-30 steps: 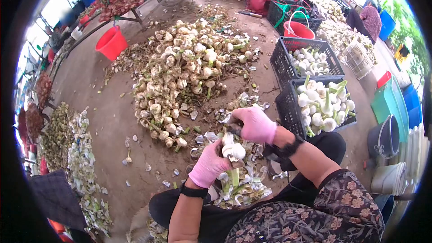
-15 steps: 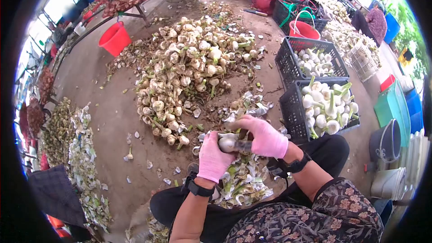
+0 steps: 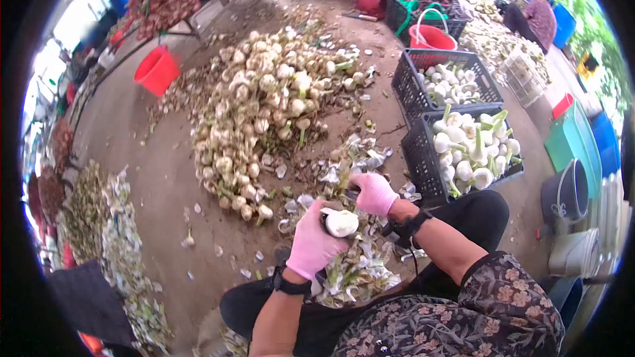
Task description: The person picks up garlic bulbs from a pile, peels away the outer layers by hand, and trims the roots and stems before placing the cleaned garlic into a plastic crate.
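My left hand, in a pink glove with bare fingertips, is closed around a garlic bulb whose white face points up and to the right. Something dark shows at the bulb's left edge, against the fingers. My right hand, gloved the same way, is just above and to the right of the bulb, apart from it. Its fingers are curled in; what they grip, if anything, is hidden. Below both hands lies a heap of garlic peelings between my legs. Ahead is a large pile of untrimmed garlic.
To my right stand two black crates, the nearer crate and the farther crate, both holding white garlic. A red bucket is at far left, another red bucket behind the crates. A seated person is at far right.
My right hand has moved away from the bulb, and the dark blade seen between my hands no longer shows. The bulb has turned its white face toward me. The view has shifted slightly.
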A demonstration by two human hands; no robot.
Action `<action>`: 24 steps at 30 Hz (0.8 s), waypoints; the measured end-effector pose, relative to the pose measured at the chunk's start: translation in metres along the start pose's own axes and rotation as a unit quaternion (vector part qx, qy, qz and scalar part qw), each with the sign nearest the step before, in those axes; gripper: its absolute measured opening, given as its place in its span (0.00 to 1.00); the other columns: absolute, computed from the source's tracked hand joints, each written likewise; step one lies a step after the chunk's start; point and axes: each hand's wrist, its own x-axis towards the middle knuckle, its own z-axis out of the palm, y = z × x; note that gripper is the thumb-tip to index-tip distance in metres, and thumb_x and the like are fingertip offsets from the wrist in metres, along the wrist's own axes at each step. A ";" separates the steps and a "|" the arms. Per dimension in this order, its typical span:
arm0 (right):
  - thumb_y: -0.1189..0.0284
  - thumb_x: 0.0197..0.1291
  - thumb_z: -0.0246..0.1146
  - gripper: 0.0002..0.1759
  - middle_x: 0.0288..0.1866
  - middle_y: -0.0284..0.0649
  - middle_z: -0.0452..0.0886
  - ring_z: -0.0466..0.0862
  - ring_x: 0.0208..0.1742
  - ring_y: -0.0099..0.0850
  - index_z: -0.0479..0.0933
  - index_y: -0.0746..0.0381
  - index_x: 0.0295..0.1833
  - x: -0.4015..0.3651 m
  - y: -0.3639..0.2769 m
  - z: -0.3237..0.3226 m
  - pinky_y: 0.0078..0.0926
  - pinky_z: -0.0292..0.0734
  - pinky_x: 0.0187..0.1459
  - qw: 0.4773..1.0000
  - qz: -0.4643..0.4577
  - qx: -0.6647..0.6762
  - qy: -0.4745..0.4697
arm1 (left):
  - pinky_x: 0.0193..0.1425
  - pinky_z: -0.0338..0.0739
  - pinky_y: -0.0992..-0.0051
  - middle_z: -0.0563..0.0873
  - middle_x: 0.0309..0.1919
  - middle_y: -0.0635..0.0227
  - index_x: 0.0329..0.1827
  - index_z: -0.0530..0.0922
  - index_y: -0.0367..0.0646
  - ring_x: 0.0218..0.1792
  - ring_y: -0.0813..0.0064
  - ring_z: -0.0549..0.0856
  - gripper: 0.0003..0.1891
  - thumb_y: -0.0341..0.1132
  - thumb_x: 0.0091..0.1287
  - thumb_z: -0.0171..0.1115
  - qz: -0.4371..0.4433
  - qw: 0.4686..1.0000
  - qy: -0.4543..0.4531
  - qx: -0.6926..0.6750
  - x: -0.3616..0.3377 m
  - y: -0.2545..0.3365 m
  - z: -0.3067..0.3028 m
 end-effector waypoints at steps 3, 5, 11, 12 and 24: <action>0.84 0.45 0.57 0.26 0.53 0.49 0.81 0.79 0.58 0.45 0.77 0.60 0.54 -0.015 0.033 0.016 0.37 0.74 0.59 0.991 -0.022 0.129 0.001 | 0.52 0.78 0.77 0.84 0.41 0.66 0.48 0.75 0.40 0.43 0.80 0.83 0.28 0.19 0.41 0.72 -0.015 0.995 0.053 -0.088 0.012 -0.008 -0.006; 0.86 0.44 0.56 0.32 0.59 0.50 0.76 0.75 0.63 0.43 0.72 0.61 0.61 -0.037 0.005 0.011 0.35 0.69 0.64 0.973 -0.058 0.224 -0.012 | 0.52 0.78 0.75 0.84 0.43 0.64 0.52 0.75 0.38 0.45 0.76 0.84 0.29 0.19 0.41 0.70 -0.023 0.996 0.081 -0.021 0.015 -0.021 -0.008; 0.87 0.47 0.61 0.42 0.69 0.42 0.67 0.70 0.66 0.30 0.59 0.66 0.71 -0.033 -0.011 0.003 0.27 0.65 0.67 0.858 -0.065 0.488 -0.144 | 0.56 0.75 0.73 0.82 0.48 0.60 0.64 0.70 0.41 0.49 0.71 0.82 0.35 0.23 0.47 0.67 0.029 0.986 0.040 0.158 0.018 -0.023 0.006; 0.87 0.47 0.61 0.39 0.66 0.40 0.70 0.73 0.63 0.29 0.62 0.66 0.69 -0.028 0.005 0.009 0.27 0.68 0.65 0.890 -0.077 0.418 -0.163 | 0.56 0.75 0.73 0.82 0.48 0.61 0.64 0.69 0.40 0.49 0.71 0.82 0.35 0.23 0.48 0.65 0.035 0.994 0.025 0.103 0.020 -0.024 0.007; 0.82 0.59 0.59 0.13 0.45 0.47 0.82 0.83 0.43 0.34 0.74 0.69 0.50 0.114 0.170 -0.111 0.28 0.81 0.45 0.589 -0.064 0.791 0.151 | 0.53 0.78 0.70 0.85 0.43 0.58 0.58 0.76 0.41 0.45 0.67 0.85 0.25 0.24 0.54 0.59 0.035 0.996 -0.045 0.074 -0.003 0.002 0.005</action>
